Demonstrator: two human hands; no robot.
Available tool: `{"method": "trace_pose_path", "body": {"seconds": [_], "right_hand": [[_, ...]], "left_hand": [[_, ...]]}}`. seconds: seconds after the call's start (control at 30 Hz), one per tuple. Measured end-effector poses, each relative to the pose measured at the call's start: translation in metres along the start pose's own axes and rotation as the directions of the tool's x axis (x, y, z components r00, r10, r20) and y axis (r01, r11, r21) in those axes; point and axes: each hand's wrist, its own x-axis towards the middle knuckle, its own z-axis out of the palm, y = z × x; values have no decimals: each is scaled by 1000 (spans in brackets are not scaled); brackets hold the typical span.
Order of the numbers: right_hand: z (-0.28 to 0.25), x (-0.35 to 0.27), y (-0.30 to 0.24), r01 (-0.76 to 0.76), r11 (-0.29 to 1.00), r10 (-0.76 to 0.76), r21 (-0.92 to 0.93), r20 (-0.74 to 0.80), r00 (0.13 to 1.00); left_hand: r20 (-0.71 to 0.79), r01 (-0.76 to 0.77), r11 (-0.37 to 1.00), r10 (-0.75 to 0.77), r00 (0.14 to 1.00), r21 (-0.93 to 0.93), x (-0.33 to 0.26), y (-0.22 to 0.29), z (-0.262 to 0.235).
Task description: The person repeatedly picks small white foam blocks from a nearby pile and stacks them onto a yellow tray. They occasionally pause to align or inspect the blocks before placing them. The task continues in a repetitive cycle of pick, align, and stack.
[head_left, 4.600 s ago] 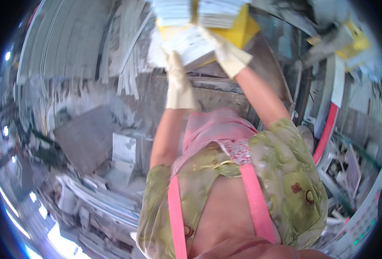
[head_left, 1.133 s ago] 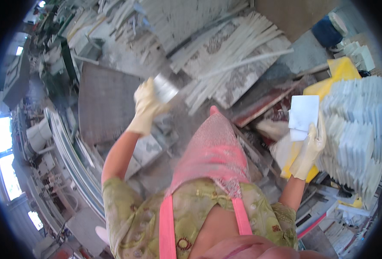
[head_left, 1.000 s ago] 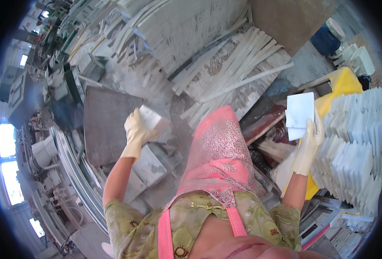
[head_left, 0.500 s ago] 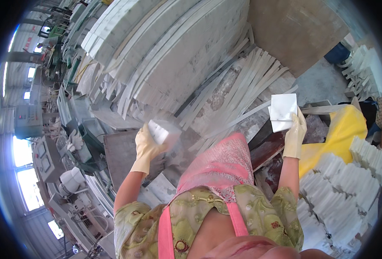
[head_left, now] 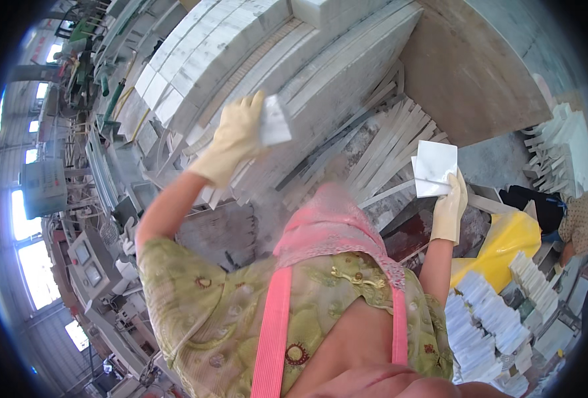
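Stone yard; left hand half-hiding tile

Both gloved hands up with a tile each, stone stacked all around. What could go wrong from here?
1. The left hand grips its small white tile by one edge only; it might slip and chip on the leaning stone slabs below.
2. The right hand holds the square white tile from beneath, above loose stone strips, so a drop could break it.
3. Tile stacks crowd the right side; a swing may topple them.

head-worn fisheye, looking down, close
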Motion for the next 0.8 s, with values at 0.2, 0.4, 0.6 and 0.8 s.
{"method": "trace_pose_path", "body": {"seconds": [0.2,0.4,0.6,0.8], "right_hand": [[48,11,-10,-15,992,-5,-127,-157,988],[63,17,-12,-35,979,-8,-199,-214,977],[71,29,-4,-107,977,51,-185,-286,957],[107,40,0,-195,974,166,-117,-218,962]], "left_hand": [[-111,-520,733,618,778,439,177,-36,-59],[17,-718,465,833,552,518,290,-56,-78],[19,-706,540,788,616,458,312,-60,-61],[40,-709,646,730,682,285,326,-72,-46]]}}
